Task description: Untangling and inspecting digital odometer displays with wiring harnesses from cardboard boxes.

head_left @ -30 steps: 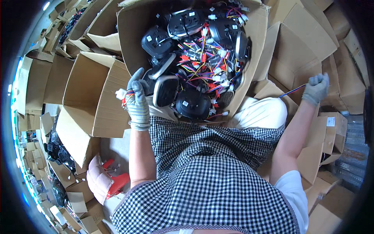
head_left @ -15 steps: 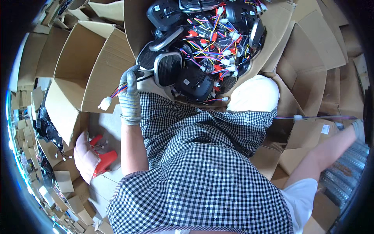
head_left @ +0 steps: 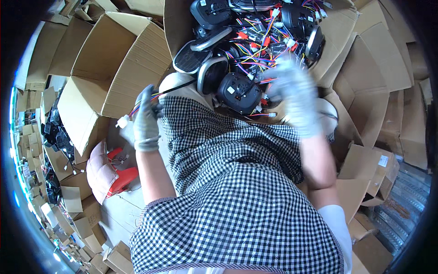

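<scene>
My left hand (head_left: 147, 119), in a grey glove, is closed on a bundle of coloured wires (head_left: 137, 108) that ends in a white connector (head_left: 122, 121). The wires run up to a black round device (head_left: 211, 76) at the near edge of a big cardboard box (head_left: 175, 27). That box is filled with several black devices and tangled red, yellow and blue wiring (head_left: 255, 36). My right hand (head_left: 294, 98), also gloved and blurred by motion, hovers over the box's near side with fingers spread and nothing visible in it. My checked shirt fills the lower middle.
Empty open cardboard boxes (head_left: 105, 68) stand to the left, and flattened cartons (head_left: 378, 86) lie to the right. A red and pink stool (head_left: 109, 171) sits at lower left. More small boxes (head_left: 86, 228) and black parts (head_left: 54, 137) line the left rim.
My right hand swung in from the far right to above the box of devices. My left hand pulled the wire bundle lower and leftward. The view shifted so the box sits higher.
</scene>
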`<move>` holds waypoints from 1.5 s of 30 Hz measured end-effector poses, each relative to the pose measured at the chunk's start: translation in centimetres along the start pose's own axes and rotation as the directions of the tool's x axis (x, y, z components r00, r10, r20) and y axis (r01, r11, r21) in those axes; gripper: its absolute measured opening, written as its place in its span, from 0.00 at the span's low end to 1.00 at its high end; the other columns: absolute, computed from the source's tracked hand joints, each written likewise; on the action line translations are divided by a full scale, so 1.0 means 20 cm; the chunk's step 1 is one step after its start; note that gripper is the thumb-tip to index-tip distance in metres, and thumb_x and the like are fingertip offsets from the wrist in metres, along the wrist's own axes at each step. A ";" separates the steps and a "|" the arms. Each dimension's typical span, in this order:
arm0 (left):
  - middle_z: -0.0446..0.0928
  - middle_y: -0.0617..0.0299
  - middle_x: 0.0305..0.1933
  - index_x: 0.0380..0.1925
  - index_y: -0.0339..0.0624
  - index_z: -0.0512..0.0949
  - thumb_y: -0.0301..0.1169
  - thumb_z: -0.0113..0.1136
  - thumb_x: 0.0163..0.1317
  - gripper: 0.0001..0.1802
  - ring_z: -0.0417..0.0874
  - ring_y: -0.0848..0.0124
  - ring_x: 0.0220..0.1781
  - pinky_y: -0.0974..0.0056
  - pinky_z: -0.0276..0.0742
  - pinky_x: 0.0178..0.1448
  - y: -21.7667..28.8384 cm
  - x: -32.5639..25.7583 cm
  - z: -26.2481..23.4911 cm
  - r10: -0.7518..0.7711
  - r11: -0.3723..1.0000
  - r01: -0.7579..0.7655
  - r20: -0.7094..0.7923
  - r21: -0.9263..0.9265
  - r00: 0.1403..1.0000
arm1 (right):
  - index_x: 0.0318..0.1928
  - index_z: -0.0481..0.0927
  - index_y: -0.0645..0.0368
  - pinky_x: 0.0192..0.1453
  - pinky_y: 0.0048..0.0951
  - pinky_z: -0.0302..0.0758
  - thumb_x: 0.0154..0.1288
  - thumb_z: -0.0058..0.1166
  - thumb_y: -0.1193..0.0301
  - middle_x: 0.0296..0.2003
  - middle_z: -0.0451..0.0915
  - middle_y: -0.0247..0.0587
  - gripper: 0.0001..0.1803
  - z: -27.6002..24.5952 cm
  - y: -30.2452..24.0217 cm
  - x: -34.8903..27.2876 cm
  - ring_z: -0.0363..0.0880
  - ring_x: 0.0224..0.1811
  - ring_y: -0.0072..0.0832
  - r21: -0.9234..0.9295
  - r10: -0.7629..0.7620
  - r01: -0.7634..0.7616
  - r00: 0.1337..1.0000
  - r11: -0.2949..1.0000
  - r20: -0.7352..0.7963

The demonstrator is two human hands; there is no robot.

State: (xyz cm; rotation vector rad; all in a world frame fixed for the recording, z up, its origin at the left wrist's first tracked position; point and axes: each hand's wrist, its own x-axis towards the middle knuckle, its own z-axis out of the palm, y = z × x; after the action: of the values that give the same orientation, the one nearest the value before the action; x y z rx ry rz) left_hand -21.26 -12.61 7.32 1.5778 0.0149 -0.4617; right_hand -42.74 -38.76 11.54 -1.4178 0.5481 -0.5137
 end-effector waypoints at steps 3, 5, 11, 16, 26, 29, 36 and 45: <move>0.77 0.64 0.41 0.48 0.43 0.76 0.39 0.53 0.66 0.16 0.75 0.79 0.30 0.75 0.73 0.32 -0.09 -0.04 -0.18 0.026 0.937 -0.052 -0.081 -0.346 0.996 | 0.47 0.74 0.57 0.26 0.19 0.71 0.66 0.50 0.64 0.33 0.81 0.37 0.14 0.34 0.38 0.06 0.76 0.23 0.19 0.219 0.182 -0.216 0.970 0.952 0.164; 0.76 0.57 0.50 0.50 0.39 0.73 0.34 0.58 0.63 0.17 0.80 0.73 0.37 0.70 0.80 0.39 -0.17 -0.04 -0.32 0.195 0.716 -0.152 -0.013 -0.682 0.981 | 0.47 0.76 0.58 0.28 0.18 0.71 0.66 0.51 0.66 0.33 0.82 0.36 0.13 0.49 0.54 0.12 0.77 0.25 0.17 0.160 0.243 -0.282 0.943 0.946 0.227; 0.76 0.55 0.47 0.47 0.38 0.71 0.36 0.55 0.66 0.16 0.79 0.67 0.43 0.63 0.74 0.56 -0.18 -0.14 -0.07 0.450 0.727 -0.505 -0.232 -0.466 0.862 | 0.42 0.80 0.57 0.49 0.38 0.74 0.59 0.56 0.64 0.39 0.82 0.44 0.13 0.60 0.77 0.36 0.79 0.43 0.45 -0.435 -0.095 0.125 0.991 0.891 0.091; 0.79 0.59 0.34 0.34 0.44 0.76 0.29 0.55 0.64 0.03 0.78 0.70 0.37 0.66 0.74 0.41 -0.30 -0.12 -0.13 0.627 0.729 -0.636 0.125 0.253 0.769 | 0.44 0.80 0.58 0.55 0.32 0.71 0.60 0.55 0.66 0.43 0.80 0.43 0.14 0.61 0.75 0.40 0.77 0.48 0.39 -0.451 -0.338 0.434 0.898 0.780 0.280; 0.80 0.53 0.37 0.48 0.44 0.78 0.31 0.60 0.57 0.17 0.81 0.57 0.39 0.58 0.75 0.45 -0.18 -0.15 0.16 0.457 0.399 -0.646 0.470 0.651 0.755 | 0.39 0.82 0.60 0.17 0.16 0.59 0.67 0.51 0.58 0.15 0.70 0.27 0.17 0.45 0.42 0.10 0.64 0.14 0.13 0.032 0.328 -0.444 0.706 0.895 0.628; 0.80 0.52 0.35 0.47 0.45 0.78 0.32 0.60 0.56 0.17 0.80 0.55 0.36 0.57 0.74 0.42 -0.17 -0.15 0.16 0.412 0.369 -0.658 0.519 0.657 0.749 | 0.35 0.83 0.61 0.20 0.18 0.61 0.65 0.54 0.60 0.15 0.70 0.27 0.15 0.48 0.45 0.08 0.64 0.15 0.15 -0.006 0.272 -0.338 0.748 0.941 0.605; 0.79 0.55 0.32 0.47 0.47 0.79 0.31 0.62 0.51 0.19 0.80 0.57 0.32 0.57 0.74 0.37 -0.15 -0.16 0.18 0.422 0.119 -0.754 0.654 0.647 0.628 | 0.37 0.81 0.66 0.16 0.16 0.56 0.65 0.53 0.57 0.14 0.66 0.23 0.21 0.41 0.41 0.12 0.59 0.11 0.11 -0.048 0.394 -0.525 0.573 0.850 0.719; 0.80 0.54 0.32 0.47 0.45 0.79 0.25 0.60 0.51 0.19 0.81 0.57 0.34 0.59 0.75 0.40 -0.19 -0.18 0.19 0.483 0.277 -0.722 0.558 0.634 0.675 | 0.40 0.79 0.69 0.12 0.14 0.50 0.66 0.51 0.54 0.10 0.59 0.20 0.25 0.46 0.51 0.01 0.55 0.09 0.10 0.294 0.323 -0.688 0.617 0.663 0.718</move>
State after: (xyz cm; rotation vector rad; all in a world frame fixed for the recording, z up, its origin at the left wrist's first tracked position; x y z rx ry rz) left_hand -26.71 -15.01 4.89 2.2580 -1.1912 0.0112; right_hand -36.58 -30.94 2.00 -0.7106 0.2232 0.2963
